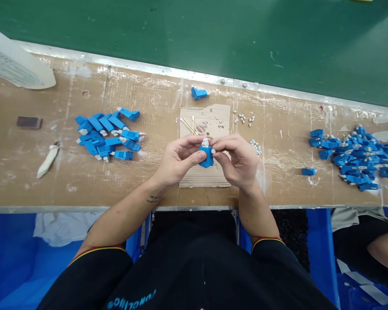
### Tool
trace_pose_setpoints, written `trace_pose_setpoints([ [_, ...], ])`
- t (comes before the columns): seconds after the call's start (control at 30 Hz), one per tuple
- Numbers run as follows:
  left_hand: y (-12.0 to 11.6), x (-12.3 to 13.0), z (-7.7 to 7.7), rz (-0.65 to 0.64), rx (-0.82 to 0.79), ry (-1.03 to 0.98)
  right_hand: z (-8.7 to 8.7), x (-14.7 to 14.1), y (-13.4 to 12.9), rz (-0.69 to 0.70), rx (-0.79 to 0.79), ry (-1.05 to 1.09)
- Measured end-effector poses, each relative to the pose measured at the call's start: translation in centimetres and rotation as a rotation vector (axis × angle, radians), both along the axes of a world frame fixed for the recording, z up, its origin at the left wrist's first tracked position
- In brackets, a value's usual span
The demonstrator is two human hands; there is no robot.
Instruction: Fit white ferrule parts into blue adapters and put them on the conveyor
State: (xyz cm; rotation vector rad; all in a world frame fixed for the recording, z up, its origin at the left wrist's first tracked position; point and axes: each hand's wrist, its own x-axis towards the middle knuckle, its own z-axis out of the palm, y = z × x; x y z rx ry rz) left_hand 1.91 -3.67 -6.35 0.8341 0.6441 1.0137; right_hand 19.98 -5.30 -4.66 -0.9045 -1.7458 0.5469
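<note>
Block (207,160), blue, plastic-looking, whitish knob on top, held at centre above flat tan cardboard sheet (205,178); left hand (177,158) grips it between thumb and fingers, right hand (242,161) pinches tiny whitish bit (213,151) at its side, can't tell if attached. Some left fingers hidden behind block. Loose whitish bits (255,147) just beside right hand, too small for detail. Heap of blue pieces (368,157) at right overlaps, count unclear. Translucent white plastic bottle (19,64) cut off at left edge, print unreadable. Table (155,94) has brown, shiny, scuffed covering, white smears; bolted metal strip (168,69) along far side, broad green surface (197,34) beyond. Below: blue plastic bins (320,254), crumpled white cloth (64,228), another person's knee (386,249) cropped at right.
</note>
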Motion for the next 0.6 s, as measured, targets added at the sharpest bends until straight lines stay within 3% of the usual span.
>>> trace_pose_setpoints([
  [0.6, 0.16, -0.01, -0.43, -0.008, 0.053, -0.043, -0.07, 0.04, 0.19, -0.002, 0.063, -0.046],
])
